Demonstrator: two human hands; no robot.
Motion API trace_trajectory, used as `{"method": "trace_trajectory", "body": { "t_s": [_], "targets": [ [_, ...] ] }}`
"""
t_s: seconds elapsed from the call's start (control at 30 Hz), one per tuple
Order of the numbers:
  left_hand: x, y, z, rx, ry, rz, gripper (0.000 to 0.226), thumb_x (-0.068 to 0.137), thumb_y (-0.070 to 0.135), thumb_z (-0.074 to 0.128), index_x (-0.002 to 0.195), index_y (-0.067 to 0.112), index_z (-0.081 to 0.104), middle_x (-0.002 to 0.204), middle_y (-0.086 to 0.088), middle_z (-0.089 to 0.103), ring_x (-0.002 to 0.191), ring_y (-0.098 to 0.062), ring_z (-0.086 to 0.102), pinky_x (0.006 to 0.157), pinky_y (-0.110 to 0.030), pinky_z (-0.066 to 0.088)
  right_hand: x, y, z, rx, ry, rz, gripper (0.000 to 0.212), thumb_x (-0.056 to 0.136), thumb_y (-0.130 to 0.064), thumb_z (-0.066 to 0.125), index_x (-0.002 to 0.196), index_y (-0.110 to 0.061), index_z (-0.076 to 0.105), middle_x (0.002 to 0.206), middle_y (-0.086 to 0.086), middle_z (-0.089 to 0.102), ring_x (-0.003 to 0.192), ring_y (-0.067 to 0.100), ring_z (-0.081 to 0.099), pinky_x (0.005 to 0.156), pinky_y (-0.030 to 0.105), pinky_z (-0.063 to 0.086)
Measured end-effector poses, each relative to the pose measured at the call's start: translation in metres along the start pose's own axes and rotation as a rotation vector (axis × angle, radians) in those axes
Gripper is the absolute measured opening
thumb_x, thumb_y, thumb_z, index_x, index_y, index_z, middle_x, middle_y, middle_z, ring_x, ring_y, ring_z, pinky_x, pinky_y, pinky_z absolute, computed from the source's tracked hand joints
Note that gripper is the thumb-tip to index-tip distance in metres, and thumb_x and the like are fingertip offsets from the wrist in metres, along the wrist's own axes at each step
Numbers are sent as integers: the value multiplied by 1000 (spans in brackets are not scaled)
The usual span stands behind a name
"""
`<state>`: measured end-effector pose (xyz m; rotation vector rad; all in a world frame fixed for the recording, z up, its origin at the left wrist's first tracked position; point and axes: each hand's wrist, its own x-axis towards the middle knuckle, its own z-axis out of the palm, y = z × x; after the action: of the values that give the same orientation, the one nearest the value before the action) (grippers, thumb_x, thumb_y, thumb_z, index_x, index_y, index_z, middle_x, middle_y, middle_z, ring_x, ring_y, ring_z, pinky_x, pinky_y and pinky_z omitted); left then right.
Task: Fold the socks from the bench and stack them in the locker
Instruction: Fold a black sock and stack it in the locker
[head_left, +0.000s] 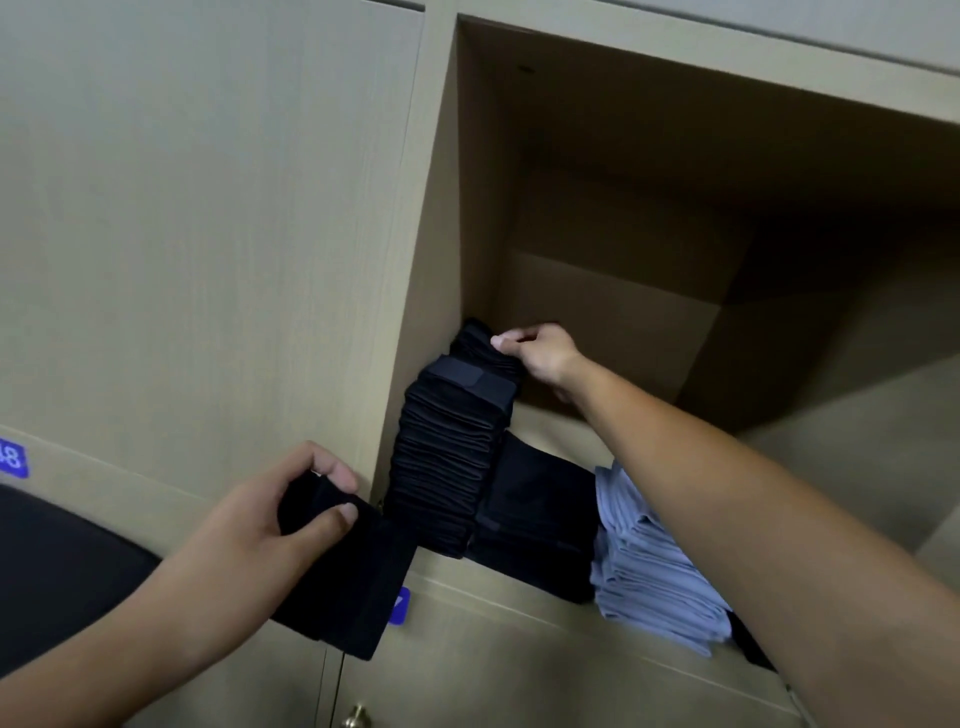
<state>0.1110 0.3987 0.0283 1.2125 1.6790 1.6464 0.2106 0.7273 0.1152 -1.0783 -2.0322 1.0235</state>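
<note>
- A person's left hand (260, 512) gripped a folded black sock (343, 571) outside the open locker (597, 291), thumb and fingers pinched round the sock's upper end while the rest hung down over the lower cabinet front (493, 665).
- The tall stack of folded black socks (447, 467) stood just right of that sock, at the locker's left wall; its top lay up and to the far right of the left hand's grip.
- The held sock's long axis ran from upper left to lower right, roughly in line with the stack's lean.
- The right hand (540, 353), reaching farther in, pinched the top layers at the far end of the stack, fingers curled on the dark fabric.
- The left hand was the nearer to the carried sock, the right the nearer to the stack's top, so the placing move appeared to turn on lifting the sock rightward onto the steadied stack.
- The socks looked soft, matte and ribbed at their folded edges, likely to slump if unsupported.
- A lower black pile (535, 519) sat beside the stack, then pale blue folded cloths (654, 571) farther right.
- The locker's walls were smooth, light wood-grain board; a brass-coloured knob (358, 716) showed below.
</note>
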Motion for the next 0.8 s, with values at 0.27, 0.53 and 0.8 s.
{"method": "trace_trajectory", "body": {
  "t_s": [0.27, 0.53, 0.8],
  "targets": [
    [-6, 1, 8, 61, -38, 32, 22, 96, 11, 66, 90, 32, 65, 87, 2, 70, 70, -8, 64, 60, -23, 54, 6, 2, -4, 109, -232, 247, 30, 89, -30, 66, 117, -17, 69, 134, 6, 63, 108, 20, 61, 86, 32, 45],
    [1, -14, 8, 137, -71, 33, 21, 93, 11, 68, 94, 33, 67, 87, 1, 71, 75, -9, 66, 63, -19, 52, 15, 15, 7, 372, -182, 293, 37, 108, -33, 40, 87, -14, 63, 78, 4, 64, 62, 15, 61, 39, 17, 43],
    [8, -18, 12, 102, -91, 15, 22, 94, 10, 68, 91, 32, 68, 86, -3, 70, 71, -8, 65, 60, -17, 52, 21, 22, 14, 575, -162, 354, 41, 107, -41, 41, 102, -9, 67, 97, 10, 69, 81, 23, 68, 64, 28, 53]
  ]
}}
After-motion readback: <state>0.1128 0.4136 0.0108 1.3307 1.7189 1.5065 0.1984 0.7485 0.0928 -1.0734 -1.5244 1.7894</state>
